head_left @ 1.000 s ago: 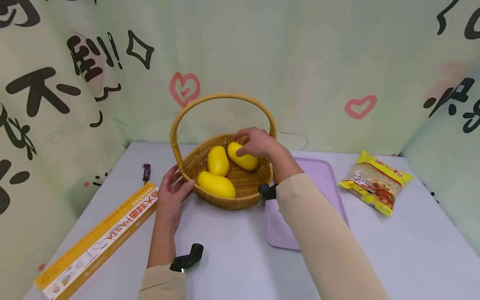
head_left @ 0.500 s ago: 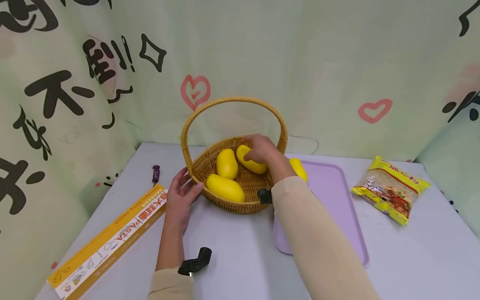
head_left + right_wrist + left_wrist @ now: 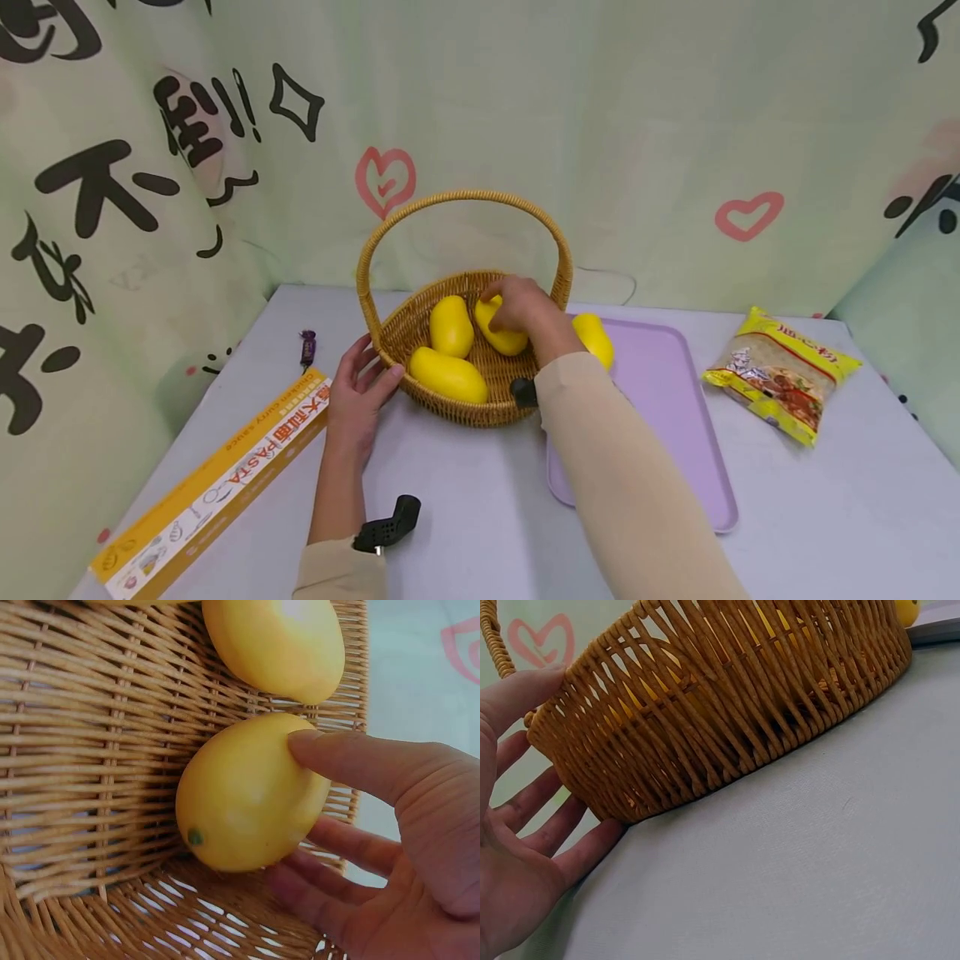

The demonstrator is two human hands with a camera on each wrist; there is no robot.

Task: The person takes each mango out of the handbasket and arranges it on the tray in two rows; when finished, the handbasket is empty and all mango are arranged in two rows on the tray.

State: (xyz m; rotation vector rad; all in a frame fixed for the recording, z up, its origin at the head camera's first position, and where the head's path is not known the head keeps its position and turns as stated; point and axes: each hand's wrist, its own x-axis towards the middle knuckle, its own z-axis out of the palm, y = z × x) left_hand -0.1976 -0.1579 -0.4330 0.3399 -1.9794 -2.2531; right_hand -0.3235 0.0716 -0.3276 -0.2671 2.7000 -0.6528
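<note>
A wicker basket (image 3: 465, 414) with a tall handle stands on the table. Two yellow mangoes, one at the back (image 3: 452, 327) and one at the front (image 3: 448, 377), lie on its left side. My right hand (image 3: 531, 315) reaches inside and grips another mango (image 3: 251, 795), thumb on its upper side and fingers around the far side. My left hand (image 3: 356, 400) rests against the basket's left end. In the left wrist view its fingers (image 3: 536, 799) are spread and fairly straight against the outer wall, with the thumb near the rim.
A lilac tray (image 3: 660, 417) lies right of the basket, partly behind the right sleeve, with one more mango (image 3: 592, 337) at its far left corner. A yellow noodle packet (image 3: 783, 375) is farther right. On the left are a pasta box (image 3: 217, 492) and a purple-wrapped sweet (image 3: 308, 347).
My right hand has closed on the mango at the basket's right, which has turned slightly. The mango on the tray, hidden by the arm at first, now shows. My left hand stays at the basket.
</note>
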